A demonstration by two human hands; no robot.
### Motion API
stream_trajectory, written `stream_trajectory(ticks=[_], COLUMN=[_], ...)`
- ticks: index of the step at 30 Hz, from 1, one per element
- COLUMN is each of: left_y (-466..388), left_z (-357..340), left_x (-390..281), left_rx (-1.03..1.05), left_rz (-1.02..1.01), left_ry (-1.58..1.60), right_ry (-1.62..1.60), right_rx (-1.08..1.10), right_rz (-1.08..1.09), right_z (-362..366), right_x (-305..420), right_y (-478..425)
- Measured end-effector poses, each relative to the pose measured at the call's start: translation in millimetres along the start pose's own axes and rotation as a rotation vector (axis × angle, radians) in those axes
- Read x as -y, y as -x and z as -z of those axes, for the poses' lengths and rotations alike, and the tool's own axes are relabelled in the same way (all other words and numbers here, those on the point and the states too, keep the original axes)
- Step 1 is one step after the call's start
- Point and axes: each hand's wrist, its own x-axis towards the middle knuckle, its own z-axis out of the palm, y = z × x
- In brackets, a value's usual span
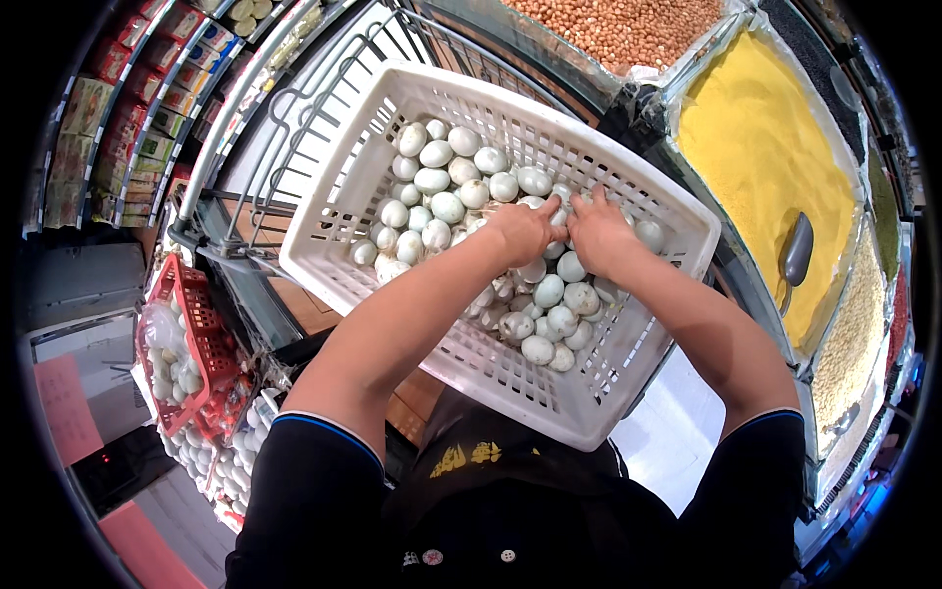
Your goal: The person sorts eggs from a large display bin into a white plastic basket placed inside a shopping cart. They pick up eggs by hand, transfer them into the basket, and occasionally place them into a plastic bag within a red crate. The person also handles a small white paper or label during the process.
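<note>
A large white plastic crate [647, 166] with slotted walls rests tilted on a wire shopping cart [276, 147] before me. Pale, bluish-white eggs [447, 207] lie in it, some smudged and a few with bits of straw. My left hand [526, 230] reaches among the eggs right of the crate's middle, fingers spread over them. Close beside it, almost touching, my right hand [595, 224] also rests on eggs with its fingers apart. The undersides of both hands are hidden, so whether either grips an egg does not show.
Bins of reddish-brown nuts [618, 26] and yellow meal [758, 147] with a grey scoop [798, 250] stand at the right. At the lower left, a red basket [210, 324] holds more eggs above a heap of eggs [239, 460]. Shelves of packaged goods [140, 110] line the upper left.
</note>
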Motion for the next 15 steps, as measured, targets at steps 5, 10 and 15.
stream_trajectory(ticks=[5, 10, 15], left_y=[26, 28, 29], left_z=[5, -8, -27], left_x=[-7, -33, -29], left_rx=[0.187, 0.113, 0.067], left_rz=[0.037, 0.253, 0.325], left_ry=[-0.004, -0.005, 0.025], right_ry=[0.173, 0.052, 0.057], right_rx=[-0.028, 0.133, 0.143], right_rz=[0.217, 0.150, 0.073], right_z=[2, 7, -8], right_x=[-3, 7, 25], right_y=[5, 2, -1])
